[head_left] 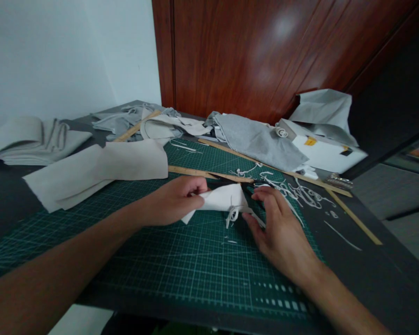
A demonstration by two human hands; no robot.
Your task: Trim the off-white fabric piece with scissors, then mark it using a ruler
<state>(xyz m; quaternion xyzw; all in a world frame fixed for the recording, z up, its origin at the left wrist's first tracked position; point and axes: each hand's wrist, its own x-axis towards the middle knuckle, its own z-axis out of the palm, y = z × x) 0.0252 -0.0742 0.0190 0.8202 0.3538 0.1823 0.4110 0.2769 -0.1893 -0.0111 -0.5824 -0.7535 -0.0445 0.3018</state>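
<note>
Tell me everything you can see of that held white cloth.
The white cloth looks plain and folded, with a corner sticking out at lower left and a thin strip curling at its lower right. The left hand pinches its left end over the green cutting mat; the right hand, open, is by its right end; whether it touches is unclear.

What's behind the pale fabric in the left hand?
Just beyond the pale fabric in the left hand: a wooden ruler and a dark tool, probably scissors, above the green cutting mat. The fabric hides the mat directly behind it, perhaps part of the tool.
</note>
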